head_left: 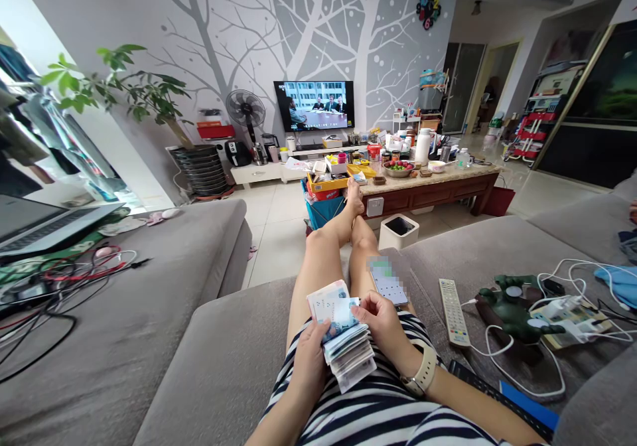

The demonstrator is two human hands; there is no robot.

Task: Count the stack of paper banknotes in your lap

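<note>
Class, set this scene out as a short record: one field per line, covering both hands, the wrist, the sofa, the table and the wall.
Left hand: holding banknotes
Right hand: fingers pinching the top note
Right wrist: pale-strapped watch
Sofa, right side: remote control
Table: fruit bowl, white bottle
Wall: television, switched on

Grey wall bearing a white painted tree mural (318,41). Pale glossy floor tiles (266,214) below. Grey fabric sofa (199,340) in foreground; long brown wooden bench with a stone-look top (428,184) beyond. Low white cabinet (256,172) stands along the wall. Bright daylight enters at left.
</note>
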